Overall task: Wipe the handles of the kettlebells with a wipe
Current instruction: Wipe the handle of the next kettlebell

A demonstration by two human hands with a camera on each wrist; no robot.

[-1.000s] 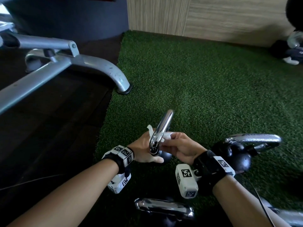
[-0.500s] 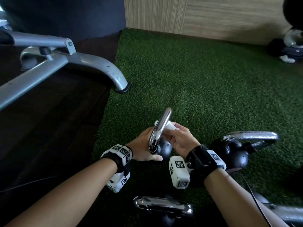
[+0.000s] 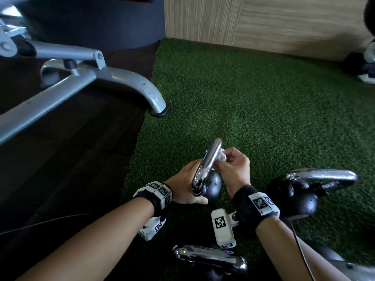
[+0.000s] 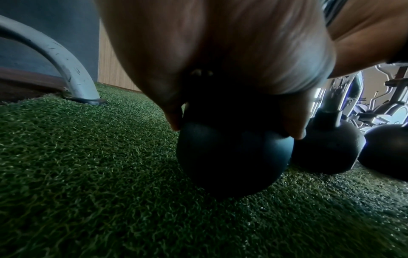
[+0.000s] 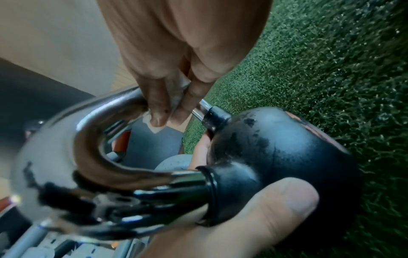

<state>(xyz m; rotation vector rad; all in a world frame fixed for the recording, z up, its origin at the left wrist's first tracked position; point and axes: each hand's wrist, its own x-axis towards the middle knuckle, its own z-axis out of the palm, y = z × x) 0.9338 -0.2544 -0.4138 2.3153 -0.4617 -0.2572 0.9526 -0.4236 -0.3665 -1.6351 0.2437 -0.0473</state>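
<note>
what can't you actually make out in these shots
- Head view: most of the wipe is hidden behind the chrome handle and the right hand.
- Head view: the near kettlebell is cut off by the bottom edge.
- Left wrist view: the left hand is blurred and covers the handle.

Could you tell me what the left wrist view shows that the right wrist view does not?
Only the left wrist view shows two more kettlebells standing on the turf to the right of the held one, and the bench leg.

Only the right wrist view shows the white wipe pinched by the right hand against the chrome handle.

Both show the black ball of the held kettlebell, steadied by the left hand, and the green turf.
</note>
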